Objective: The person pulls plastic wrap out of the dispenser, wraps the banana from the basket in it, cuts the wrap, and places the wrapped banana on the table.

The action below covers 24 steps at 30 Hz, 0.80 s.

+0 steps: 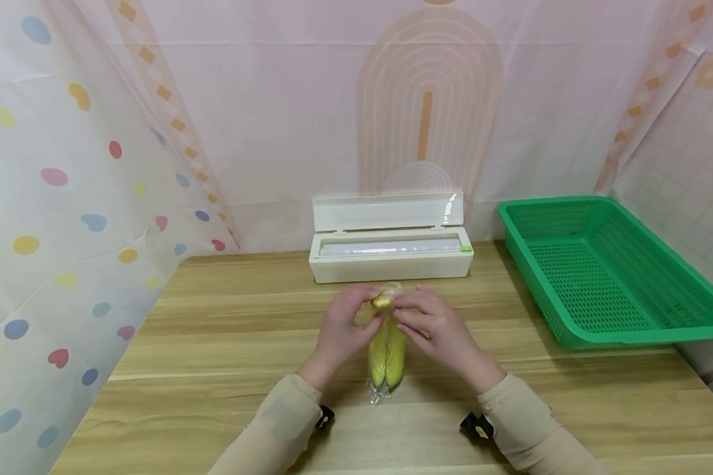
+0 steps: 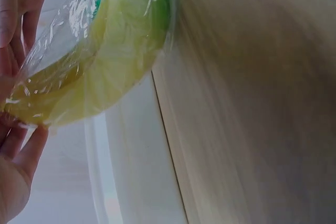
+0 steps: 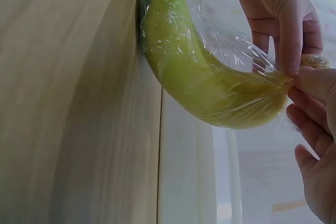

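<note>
Two yellow-green bananas (image 1: 395,353) lie side by side, wrapped in clear cling film (image 3: 231,48), with their greener tips down towards the table. My left hand (image 1: 346,324) pinches the wrapped stem end between thumb and fingers. Opposite it, my right hand (image 1: 436,328) pinches the gathered film at the same end. In the right wrist view the film is drawn tight towards the fingertips, and the stem end is raised off the table. Loose film sticks out past the banana tips in the head view.
Behind the hands stands a white cling film box (image 1: 392,269) with its lid up and a roll inside. A green plastic basket (image 1: 561,330) stands at the right on the wooden table (image 1: 214,369). Patterned cloth (image 1: 261,119) hangs behind and at the sides.
</note>
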Each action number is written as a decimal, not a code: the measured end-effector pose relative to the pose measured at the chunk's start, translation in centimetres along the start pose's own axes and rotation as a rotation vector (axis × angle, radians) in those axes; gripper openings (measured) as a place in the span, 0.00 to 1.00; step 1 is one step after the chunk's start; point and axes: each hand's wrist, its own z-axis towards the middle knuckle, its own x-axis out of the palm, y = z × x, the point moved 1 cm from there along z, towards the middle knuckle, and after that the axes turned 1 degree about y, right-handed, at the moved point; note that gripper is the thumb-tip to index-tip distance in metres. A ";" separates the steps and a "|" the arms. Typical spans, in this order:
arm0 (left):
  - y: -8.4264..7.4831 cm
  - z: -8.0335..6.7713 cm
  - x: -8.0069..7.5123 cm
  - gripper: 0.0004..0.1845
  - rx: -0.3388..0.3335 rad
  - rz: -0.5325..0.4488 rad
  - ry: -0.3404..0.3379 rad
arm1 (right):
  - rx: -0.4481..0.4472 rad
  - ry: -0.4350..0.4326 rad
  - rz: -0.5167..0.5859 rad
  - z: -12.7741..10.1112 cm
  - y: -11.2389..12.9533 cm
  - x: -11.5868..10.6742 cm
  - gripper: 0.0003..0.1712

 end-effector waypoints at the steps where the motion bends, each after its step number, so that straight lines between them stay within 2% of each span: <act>1: 0.0 0.0 -0.1 0.23 -0.005 -0.001 0.028 | 0.006 0.005 -0.004 0.0 0.0 0.0 0.17; 3: 0.0 0.1 -0.2 0.26 -0.013 -0.015 0.076 | 0.015 0.014 -0.019 0.0 0.0 -0.1 0.17; 5: -0.1 0.2 -0.3 0.27 -0.010 -0.025 0.092 | 0.013 0.020 -0.031 0.0 0.0 -0.2 0.16; 10: -0.2 0.4 -0.5 0.24 0.040 -0.010 0.037 | -0.029 0.013 -0.053 0.4 0.0 -0.4 0.14; 14: -0.2 0.4 -0.5 0.22 0.098 -0.014 -0.004 | -0.040 -0.016 -0.007 0.7 -0.1 -0.9 0.13; 20: -0.3 0.4 -0.4 0.19 0.131 -0.019 -0.018 | 0.018 -0.109 0.120 0.8 -1.6 -2.7 0.13; 24: -0.4 0.2 -0.5 0.20 0.123 -0.017 -0.027 | 0.050 -0.064 0.090 0.6 -2.7 -3.7 0.22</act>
